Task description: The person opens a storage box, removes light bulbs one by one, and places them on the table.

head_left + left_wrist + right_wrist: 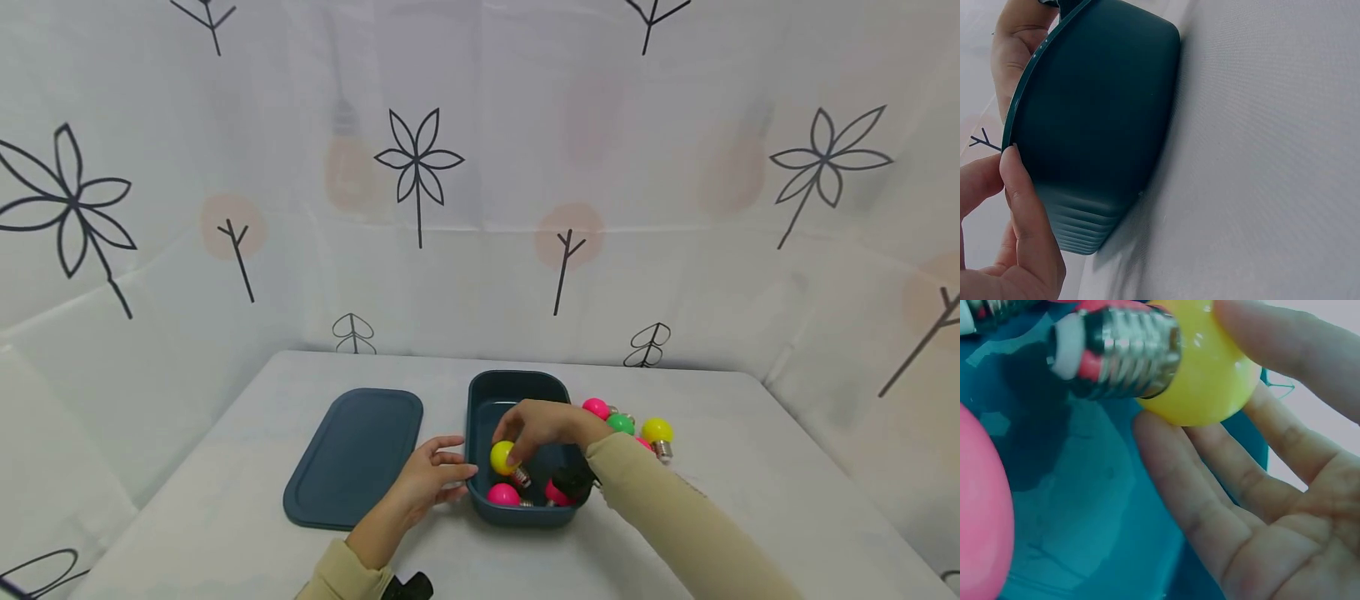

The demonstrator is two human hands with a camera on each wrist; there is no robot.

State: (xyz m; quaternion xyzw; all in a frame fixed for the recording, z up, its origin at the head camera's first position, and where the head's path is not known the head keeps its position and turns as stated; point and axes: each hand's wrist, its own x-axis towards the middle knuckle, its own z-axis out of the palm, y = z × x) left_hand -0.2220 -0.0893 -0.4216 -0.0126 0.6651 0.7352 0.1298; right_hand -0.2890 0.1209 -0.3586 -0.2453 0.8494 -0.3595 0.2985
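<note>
My right hand [543, 422] reaches into the dark blue box [525, 518] and grips a yellow light bulb [502, 457] by its round globe. In the right wrist view the metal screw base [1138, 350] of this bulb points left, clear of the fingers. Pink light bulbs [503, 495] lie in the near end of the box, one partly behind a black wrist camera. My left hand [431, 479] holds the box's left rim, its fingertips [1015, 159] right at the edge in the left wrist view.
Left of the box, a matching flat lid [356, 458] lies on the white table [247, 542]. Right of it are more bulbs: pink [596, 407], green [621, 423] and yellow [657, 430], partly behind the right sleeve [675, 508]. A patterned white cloth [480, 292] hangs behind.
</note>
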